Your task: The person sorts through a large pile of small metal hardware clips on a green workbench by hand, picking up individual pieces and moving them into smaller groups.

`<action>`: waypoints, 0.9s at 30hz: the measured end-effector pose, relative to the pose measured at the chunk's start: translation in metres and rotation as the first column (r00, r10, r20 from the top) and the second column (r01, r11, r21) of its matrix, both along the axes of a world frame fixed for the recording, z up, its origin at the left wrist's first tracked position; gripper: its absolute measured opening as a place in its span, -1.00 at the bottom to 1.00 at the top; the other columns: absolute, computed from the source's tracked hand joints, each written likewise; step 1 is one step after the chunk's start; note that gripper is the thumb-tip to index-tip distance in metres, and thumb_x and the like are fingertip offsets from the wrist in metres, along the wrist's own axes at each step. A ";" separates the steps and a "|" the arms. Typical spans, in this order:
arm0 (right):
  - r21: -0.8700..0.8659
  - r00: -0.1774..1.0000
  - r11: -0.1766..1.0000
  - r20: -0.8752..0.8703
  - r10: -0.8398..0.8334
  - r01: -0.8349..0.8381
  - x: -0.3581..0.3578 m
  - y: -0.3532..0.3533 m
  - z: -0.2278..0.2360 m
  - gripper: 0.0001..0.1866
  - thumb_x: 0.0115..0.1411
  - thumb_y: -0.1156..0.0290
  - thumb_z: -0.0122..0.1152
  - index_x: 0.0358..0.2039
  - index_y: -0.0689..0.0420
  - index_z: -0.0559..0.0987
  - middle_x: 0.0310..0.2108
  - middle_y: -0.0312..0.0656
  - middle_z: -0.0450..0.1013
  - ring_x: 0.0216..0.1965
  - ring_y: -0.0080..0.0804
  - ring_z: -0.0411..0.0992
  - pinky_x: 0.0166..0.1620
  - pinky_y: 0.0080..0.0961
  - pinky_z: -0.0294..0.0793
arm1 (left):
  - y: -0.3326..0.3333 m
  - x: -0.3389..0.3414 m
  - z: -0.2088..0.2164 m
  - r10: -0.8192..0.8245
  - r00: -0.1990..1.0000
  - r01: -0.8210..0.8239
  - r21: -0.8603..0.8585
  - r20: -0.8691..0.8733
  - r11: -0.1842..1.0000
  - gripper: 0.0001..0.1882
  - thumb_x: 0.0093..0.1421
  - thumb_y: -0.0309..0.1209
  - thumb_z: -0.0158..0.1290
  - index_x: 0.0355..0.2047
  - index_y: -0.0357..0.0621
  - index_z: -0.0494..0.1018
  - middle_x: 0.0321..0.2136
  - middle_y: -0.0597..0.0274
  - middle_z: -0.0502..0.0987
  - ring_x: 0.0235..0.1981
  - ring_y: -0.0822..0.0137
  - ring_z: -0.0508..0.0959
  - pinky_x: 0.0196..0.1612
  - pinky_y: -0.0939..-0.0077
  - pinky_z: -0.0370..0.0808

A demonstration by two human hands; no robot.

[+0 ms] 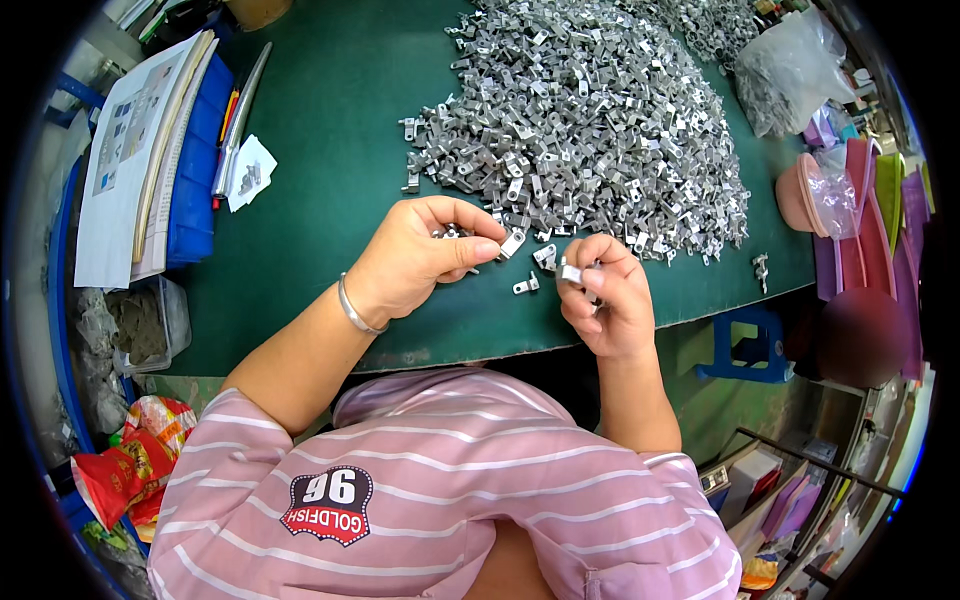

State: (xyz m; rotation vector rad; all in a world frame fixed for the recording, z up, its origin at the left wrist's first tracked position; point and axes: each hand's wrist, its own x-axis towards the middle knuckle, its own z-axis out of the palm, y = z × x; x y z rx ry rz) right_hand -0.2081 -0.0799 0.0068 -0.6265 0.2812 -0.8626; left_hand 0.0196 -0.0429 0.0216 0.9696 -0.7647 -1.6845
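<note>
My left hand (425,245) is closed, with a small silver metal bracket (512,244) pinched between thumb and forefinger; more metal bits show inside the curled fingers. My right hand (612,290) grips another metal bracket (569,274) between thumb and fingers. Between the hands, two loose brackets (526,285) lie on the green tabletop (330,130), near its front edge. Just beyond my hands spreads a large heap of the same small metal brackets (590,130), each with a holed tab. What my right palm may hold is hidden.
Papers in a blue file holder (195,170) stand at the left, beside pens and a white card (252,172). A clear plastic bag (795,75), a pink tub (803,195) and coloured trays (870,220) sit at the right. A blue stool (745,345) stands below the table.
</note>
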 end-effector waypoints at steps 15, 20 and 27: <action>-0.339 0.821 0.936 -0.507 -0.264 0.092 0.001 0.000 0.010 -0.90 0.09 0.49 0.21 -0.51 0.19 0.47 -0.70 -0.30 0.34 -0.65 -0.60 0.28 -0.66 -0.65 0.21 | -0.001 0.008 0.014 0.060 0.707 0.110 -0.193 0.704 0.975 -0.87 0.01 -0.50 0.20 -0.47 -0.25 0.45 -0.66 0.34 0.36 -0.63 0.52 0.34 -0.61 0.67 0.26; -0.736 0.180 0.547 -0.648 -0.740 -0.400 0.016 0.019 0.011 -0.82 -0.05 0.38 0.36 -0.56 0.20 0.55 -0.61 -0.12 0.44 -0.61 -0.27 0.42 -0.53 -0.45 0.39 | 0.005 0.005 0.000 0.176 0.399 0.343 -0.324 0.900 0.882 -0.82 -0.11 -0.50 0.28 -0.47 -0.23 0.51 -0.62 0.25 0.42 -0.59 0.47 0.41 -0.51 0.59 0.37; -0.208 0.814 0.976 -0.554 -0.174 0.067 0.011 0.015 0.016 -0.82 0.18 0.39 0.17 -0.42 0.26 0.53 -0.65 -0.33 0.37 -0.62 -0.61 0.29 -0.62 -0.68 0.21 | 0.002 0.011 0.005 -0.174 0.946 0.229 0.181 -0.274 0.956 -0.86 0.22 -0.41 0.01 -0.37 -0.25 0.42 -0.46 0.25 0.44 -0.65 0.63 0.27 -0.66 0.77 0.22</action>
